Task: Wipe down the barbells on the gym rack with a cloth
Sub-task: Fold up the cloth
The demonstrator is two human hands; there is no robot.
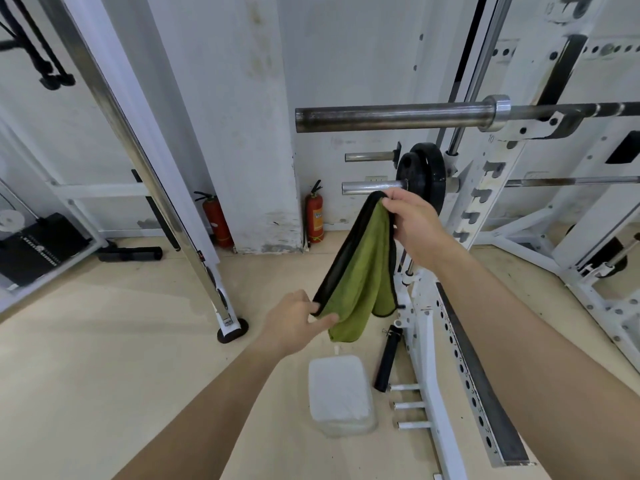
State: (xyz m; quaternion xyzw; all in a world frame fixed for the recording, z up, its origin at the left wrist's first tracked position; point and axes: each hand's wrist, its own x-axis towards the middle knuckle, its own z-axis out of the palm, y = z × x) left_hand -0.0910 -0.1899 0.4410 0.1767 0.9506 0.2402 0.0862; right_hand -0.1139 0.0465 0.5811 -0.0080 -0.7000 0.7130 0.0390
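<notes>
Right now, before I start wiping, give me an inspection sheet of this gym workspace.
Surface: pale floor.
Job's things: green cloth, black-edged, hangs between the hands; upper barbell rests unloaded on the white rack; lower barbell carries black plates.
Clutter: white block and black handle on the floor by the rack's foot.
Grippers: left hand pinches the cloth's lower edge; right hand grips its top.
Cables: black ropes hang at top left.
Surroundings: two red fire extinguishers stand against the wall.
</notes>
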